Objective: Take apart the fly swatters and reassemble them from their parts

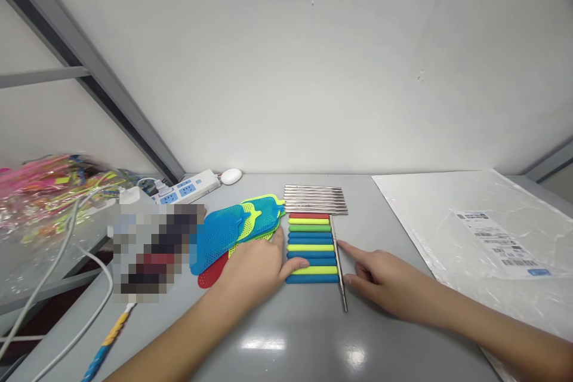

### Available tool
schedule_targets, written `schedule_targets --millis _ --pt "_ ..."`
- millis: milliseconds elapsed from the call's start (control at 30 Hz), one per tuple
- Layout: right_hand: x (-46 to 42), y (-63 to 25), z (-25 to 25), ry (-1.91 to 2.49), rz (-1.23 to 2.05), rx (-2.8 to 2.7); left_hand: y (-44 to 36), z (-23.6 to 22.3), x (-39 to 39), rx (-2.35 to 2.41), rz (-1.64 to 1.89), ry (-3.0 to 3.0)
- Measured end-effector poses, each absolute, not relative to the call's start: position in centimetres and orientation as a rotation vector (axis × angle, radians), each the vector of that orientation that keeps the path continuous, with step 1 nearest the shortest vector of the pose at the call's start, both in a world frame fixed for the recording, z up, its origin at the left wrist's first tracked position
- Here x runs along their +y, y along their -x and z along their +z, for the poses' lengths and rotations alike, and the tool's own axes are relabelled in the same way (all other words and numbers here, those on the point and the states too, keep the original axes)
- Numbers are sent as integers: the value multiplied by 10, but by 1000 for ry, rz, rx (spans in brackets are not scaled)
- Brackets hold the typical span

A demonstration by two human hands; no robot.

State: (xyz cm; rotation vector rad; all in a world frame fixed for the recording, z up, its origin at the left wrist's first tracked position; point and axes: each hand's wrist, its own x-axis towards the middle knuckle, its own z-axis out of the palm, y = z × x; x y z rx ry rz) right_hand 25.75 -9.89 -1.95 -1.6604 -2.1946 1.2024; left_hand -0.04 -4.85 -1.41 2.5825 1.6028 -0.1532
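Note:
A column of coloured plastic handles (310, 248) in red, yellow, green and blue lies side by side on the grey table. Thumb and index finger apart, my left hand (259, 259) touches the left ends of these handles, its other fingers mostly hidden. Along their right ends lies a loose metal rod (341, 280), slightly slanted. My right hand (380, 277) presses index finger and thumb against that rod from the right without gripping it. Above the handles rests a row of metal rods (313, 198). Perforated fly swatter heads (219, 233) in blue, yellow and red overlap beyond my left hand.
A white plastic mailing bag (447, 221) with a label covers the right side. Back left are a power strip (188, 188), a white rounded object (231, 176) and cables. Plastic-wrapped colourful items (67, 191) sit at far left, near a pixelated device. A wall (313, 71) stands behind the table.

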Motion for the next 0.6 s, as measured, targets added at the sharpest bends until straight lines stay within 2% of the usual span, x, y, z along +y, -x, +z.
schedule_targets --millis 200,600 --pt "-99 -258 -22 1649 1187 -2194 -9 -16 -42 1631 -31 -2540" --pt "-97 -259 -26 1628 1197 -2173 -13 -14 -34 1609 -17 -2464"
